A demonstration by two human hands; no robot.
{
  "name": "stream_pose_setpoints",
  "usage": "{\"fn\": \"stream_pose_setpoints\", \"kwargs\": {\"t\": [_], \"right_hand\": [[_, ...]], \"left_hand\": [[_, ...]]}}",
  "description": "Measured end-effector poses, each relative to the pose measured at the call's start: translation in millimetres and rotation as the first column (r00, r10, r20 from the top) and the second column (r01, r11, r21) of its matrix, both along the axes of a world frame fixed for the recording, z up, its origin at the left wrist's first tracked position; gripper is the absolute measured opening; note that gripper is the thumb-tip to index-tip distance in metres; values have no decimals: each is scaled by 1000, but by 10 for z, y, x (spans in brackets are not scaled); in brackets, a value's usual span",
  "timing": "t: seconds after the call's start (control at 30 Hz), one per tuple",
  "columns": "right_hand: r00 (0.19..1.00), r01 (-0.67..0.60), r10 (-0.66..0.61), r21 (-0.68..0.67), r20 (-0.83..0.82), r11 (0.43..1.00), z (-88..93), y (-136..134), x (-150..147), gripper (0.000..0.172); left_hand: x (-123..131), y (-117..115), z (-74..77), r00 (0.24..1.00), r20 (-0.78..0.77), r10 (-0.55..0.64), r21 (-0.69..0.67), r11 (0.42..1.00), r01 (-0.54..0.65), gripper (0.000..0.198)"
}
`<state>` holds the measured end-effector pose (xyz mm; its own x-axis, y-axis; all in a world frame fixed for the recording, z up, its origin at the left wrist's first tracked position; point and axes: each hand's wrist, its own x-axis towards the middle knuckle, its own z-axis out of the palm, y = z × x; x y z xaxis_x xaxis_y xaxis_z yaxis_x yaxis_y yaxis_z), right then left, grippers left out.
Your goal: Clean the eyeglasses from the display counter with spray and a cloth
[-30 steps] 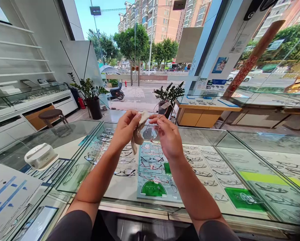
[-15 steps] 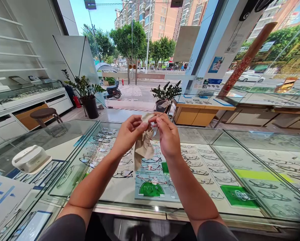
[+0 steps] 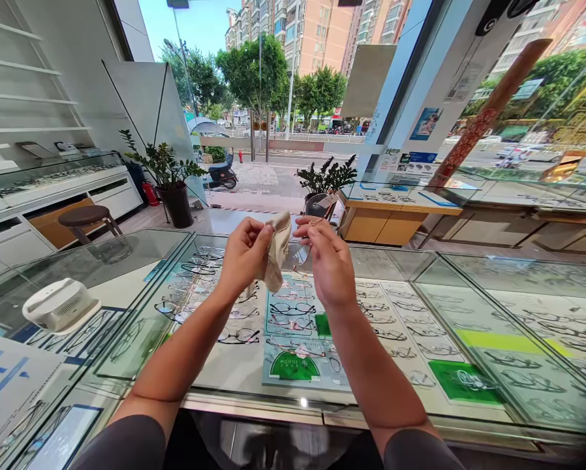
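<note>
A beige cleaning cloth (image 3: 277, 253) with a zigzag edge hangs bunched from my left hand (image 3: 246, 253), whose thumb and fingers pinch it. Just to its right, my right hand (image 3: 329, 261) grips a pair of thin-framed eyeglasses (image 3: 301, 254) between thumb and fingers. One clear lens shows below the fingertips; the rest of the frame is mostly covered by the hand. Cloth and glasses are a small gap apart. Both hands are above the glass display case (image 3: 224, 391), in which rows of eyeglasses lie on white and blue-grey panels.
A white device (image 3: 61, 305) stands on the glass at the left, near a printed sheet (image 3: 12, 385). Green panels (image 3: 462, 382) lie inside the case. Beyond the counter are a round stool (image 3: 85, 215), two potted plants (image 3: 175, 202) and a wooden cabinet (image 3: 395, 222).
The cloth has come away from the lens: my left hand has drawn it a little left and raised it. My right hand stays almost in place with the glasses.
</note>
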<state>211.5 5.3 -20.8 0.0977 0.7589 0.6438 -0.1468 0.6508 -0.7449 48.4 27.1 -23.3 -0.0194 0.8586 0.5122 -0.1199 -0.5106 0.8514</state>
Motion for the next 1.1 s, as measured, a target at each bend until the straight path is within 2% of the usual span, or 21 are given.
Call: {"fn": "stream_pose_setpoints", "kwargs": {"t": [0.13,0.3,0.53,0.67,0.8,0.97,1.1], "right_hand": [[999,-22,23,-31,31,999,-44,7,-66,23],[998,-35,28,-126,-61,991,-83,54,-60,22],[995,-12,-1,-126,-100,992,-75,57,-15,19],[992,-16,1,-121,-126,992,-56,49,-48,21],[979,-33,4,-139,-204,990,-47,41,-120,23],[945,-140,63,-221,-322,965,-58,32,-160,30],[920,-172,75,-225,-385,959,-47,1,-150,27]], "left_hand": [[7,-86,9,999,-28,-31,-9,999,31,48],[-11,-115,7,997,-59,-53,19,998,55,47],[-20,-140,25,987,-115,110,219,972,-83,39],[16,-157,-10,990,-81,119,192,976,-102,37],[68,-170,-76,993,-84,88,170,983,-73,33],[61,-198,-123,963,-236,133,319,946,-53,24],[35,-201,-146,932,-315,181,492,871,-3,17]]}}
